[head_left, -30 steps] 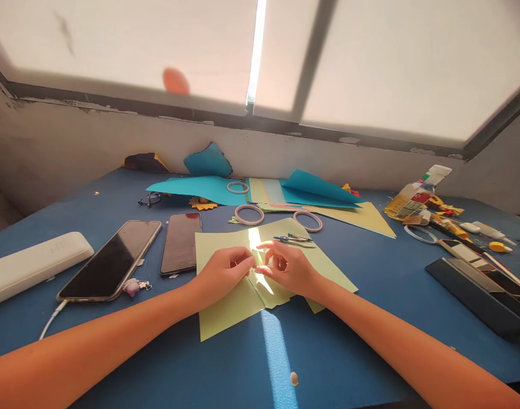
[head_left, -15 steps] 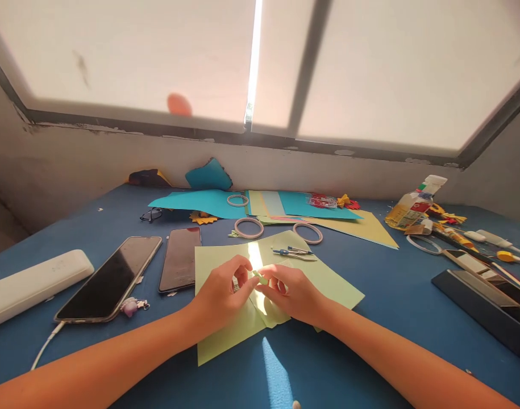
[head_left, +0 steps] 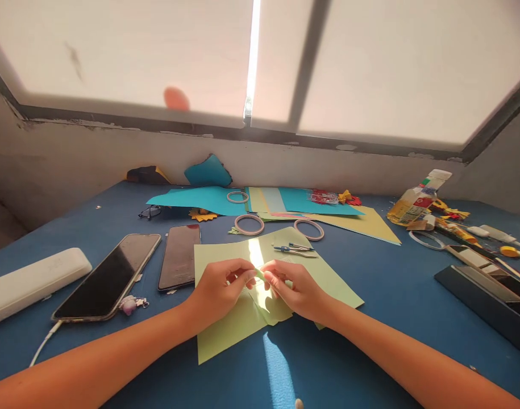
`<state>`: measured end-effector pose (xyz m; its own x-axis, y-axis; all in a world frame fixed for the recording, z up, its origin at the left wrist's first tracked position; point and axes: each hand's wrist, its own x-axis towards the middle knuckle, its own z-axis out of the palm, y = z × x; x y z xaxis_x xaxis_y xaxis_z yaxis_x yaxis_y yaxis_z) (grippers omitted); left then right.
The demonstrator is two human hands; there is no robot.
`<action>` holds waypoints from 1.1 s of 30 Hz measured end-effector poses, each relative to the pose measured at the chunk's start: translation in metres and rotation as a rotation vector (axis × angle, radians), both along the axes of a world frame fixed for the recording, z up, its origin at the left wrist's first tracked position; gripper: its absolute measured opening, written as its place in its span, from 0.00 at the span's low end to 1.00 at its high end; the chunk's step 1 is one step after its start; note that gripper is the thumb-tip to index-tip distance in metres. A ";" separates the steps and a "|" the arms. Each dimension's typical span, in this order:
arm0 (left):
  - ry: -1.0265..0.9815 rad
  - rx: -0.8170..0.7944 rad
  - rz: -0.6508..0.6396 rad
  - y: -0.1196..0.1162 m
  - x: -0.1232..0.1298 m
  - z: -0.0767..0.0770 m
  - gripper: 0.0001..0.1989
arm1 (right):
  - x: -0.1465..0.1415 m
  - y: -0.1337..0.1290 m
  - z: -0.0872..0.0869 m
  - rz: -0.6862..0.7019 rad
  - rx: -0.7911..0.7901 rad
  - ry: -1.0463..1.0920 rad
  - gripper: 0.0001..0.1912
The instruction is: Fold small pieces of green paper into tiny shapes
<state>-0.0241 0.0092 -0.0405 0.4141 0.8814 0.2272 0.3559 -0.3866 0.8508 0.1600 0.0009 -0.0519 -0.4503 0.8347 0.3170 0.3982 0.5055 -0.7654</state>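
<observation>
My left hand (head_left: 219,287) and my right hand (head_left: 296,287) meet fingertip to fingertip over light green paper sheets (head_left: 332,278) on the blue table (head_left: 370,318). Between the fingertips both hands pinch a small light green paper piece (head_left: 260,275), lit by a strip of sunlight. A blue compass (head_left: 294,249) lies on the green paper just beyond my right hand.
Two phones (head_left: 108,275) (head_left: 179,255) and a white case (head_left: 32,278) lie to the left. Tape rings (head_left: 249,224) (head_left: 308,229), teal paper sheets (head_left: 200,199) and yellow paper sheets (head_left: 366,224) sit behind. A bottle (head_left: 415,201), scissors (head_left: 430,241) and a dark box (head_left: 485,295) are at the right.
My fingers have shifted on the small green piece; both hands stay over the green sheets. The view has tilted slightly.
</observation>
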 end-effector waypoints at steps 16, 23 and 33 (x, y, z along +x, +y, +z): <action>-0.021 -0.167 -0.041 0.000 0.003 0.009 0.13 | -0.001 -0.002 0.000 -0.057 -0.067 0.008 0.11; -0.016 -0.207 -0.024 0.001 0.002 0.009 0.13 | -0.001 -0.001 0.003 -0.070 -0.159 0.052 0.13; -0.019 -0.282 -0.065 0.003 0.002 0.008 0.13 | 0.000 0.000 0.003 -0.037 -0.224 0.108 0.16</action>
